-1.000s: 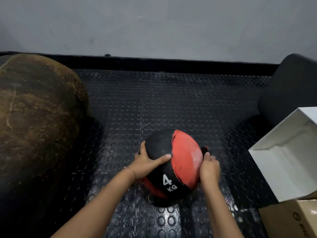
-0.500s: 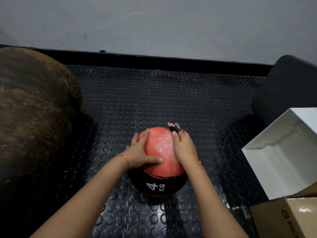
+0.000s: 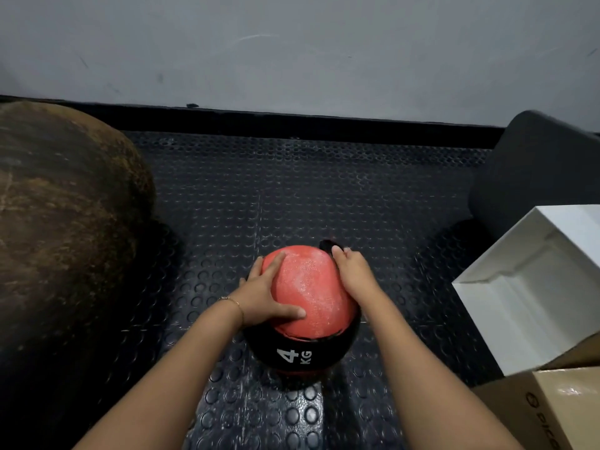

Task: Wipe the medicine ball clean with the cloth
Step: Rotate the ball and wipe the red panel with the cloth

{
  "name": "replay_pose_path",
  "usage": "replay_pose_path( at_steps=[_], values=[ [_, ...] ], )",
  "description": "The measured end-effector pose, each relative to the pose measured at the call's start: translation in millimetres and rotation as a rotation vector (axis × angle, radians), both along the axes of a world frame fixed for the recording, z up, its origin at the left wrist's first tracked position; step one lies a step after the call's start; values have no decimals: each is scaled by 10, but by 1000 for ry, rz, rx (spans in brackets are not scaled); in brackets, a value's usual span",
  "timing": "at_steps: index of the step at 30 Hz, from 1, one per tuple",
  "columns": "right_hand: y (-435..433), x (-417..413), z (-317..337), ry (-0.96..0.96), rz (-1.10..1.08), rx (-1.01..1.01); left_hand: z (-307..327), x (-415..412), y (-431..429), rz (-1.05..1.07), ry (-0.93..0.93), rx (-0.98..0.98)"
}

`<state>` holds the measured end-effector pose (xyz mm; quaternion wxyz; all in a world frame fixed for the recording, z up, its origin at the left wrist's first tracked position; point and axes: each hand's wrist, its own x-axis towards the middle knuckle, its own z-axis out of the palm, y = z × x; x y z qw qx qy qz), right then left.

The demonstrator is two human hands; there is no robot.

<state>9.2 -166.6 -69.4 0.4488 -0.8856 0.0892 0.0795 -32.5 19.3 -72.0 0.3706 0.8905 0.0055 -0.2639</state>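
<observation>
Dim, flat room light. The wall point(image 3: 292, 43) at twelve o'clock is brightest; the studded floor mat point(image 3: 324, 190) stays dark, with faint sheen. Soft shadows pool at nine o'clock. Edges bow and blur slightly.

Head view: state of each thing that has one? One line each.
medicine ball: on the floor mat, red panel up, 4 KG label facing the camera
cloth: dark, pressed to the ball's far right side under the right hand
left hand: flat on the ball's left side, steadying it
right hand: holding the cloth against the ball
white box: open
cardboard box: closed as far as visible
</observation>
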Motion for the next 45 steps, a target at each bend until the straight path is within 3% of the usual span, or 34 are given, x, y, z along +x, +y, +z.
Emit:
replay_pose_path(
  at_steps=[3, 7, 11, 16, 21, 23, 26, 30, 32, 37, 39, 42, 45],
  values=[
    [93, -168, -101, -119, -23, -65, 1, 21, 7, 12, 1, -5],
    [204, -961, -84, -429, 196, -43, -47, -3, -16, -3, -49, 19],
    [249, -797, 64, -378, 393, -237, -43, -38, -97, 2, -85, 32],
    [626, -36, 280, -201, 369, -429, 1, -24, -78, 4, -68, 49],
    [456, -1027, 137, -543, 433, -281, -16, -14, 49, -28, -125, -21],
    [391, -1074, 131, -460, 452, -287, -46, -72, 41, -18, -108, 3],
    [536, -578, 266, -333, 505, -463, 11, -57, -44, -21, -148, 3],
    [618, 119, 394, 28, 423, -449, 3, -42, -88, -6, -68, 54],
    [512, 90, 377, 20, 399, -417, -12, -56, -79, -19, -56, 74],
    [291, -507, 254, -372, 501, -351, -102, -73, -61, -30, -117, 38],
    [336, -357, 277, -308, 498, -362, -111, -93, -90, -31, -111, 48],
    [487, 176, 320, -24, 454, -413, -80, -107, -106, -4, -85, 81],
    [435, 385, 257, 72, 345, -254, -78, -93, -15, 2, -76, 37]
  ],
)
